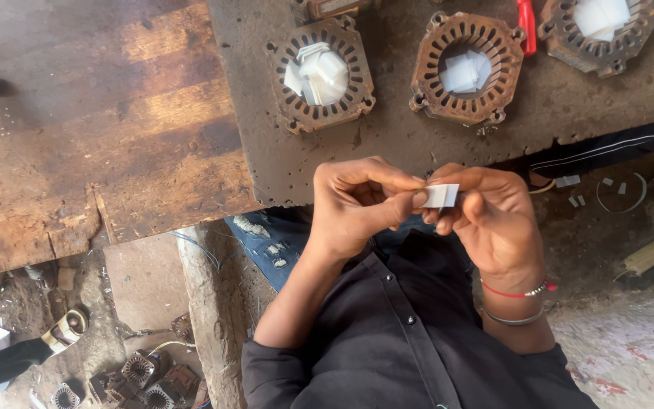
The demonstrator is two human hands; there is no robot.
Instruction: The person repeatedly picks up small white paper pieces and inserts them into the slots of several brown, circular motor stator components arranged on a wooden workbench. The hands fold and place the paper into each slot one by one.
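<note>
Seen from above, nearest is a person's black shirt (410, 341). Just beyond it the two hands meet over the lap. The left hand (357, 204) and the right hand (493, 216) pinch a small white slip (441, 195) between them, the fingers (418, 198) of both closed on it, thumbs and forefingers touching its edges. The right wrist wears a red thread (520, 291) and a metal bangle (515, 320).

Beyond the hands lies a grey, pitted surface (387, 144). On it, farther off, sit three rusty stators: a left stator (319, 74), a middle stator (465, 68) and a right stator (601, 30), each with white slips in its bore. A red handle (526, 26) lies between the middle and right ones. To the far left is a worn wooden bench (92, 129).
</note>
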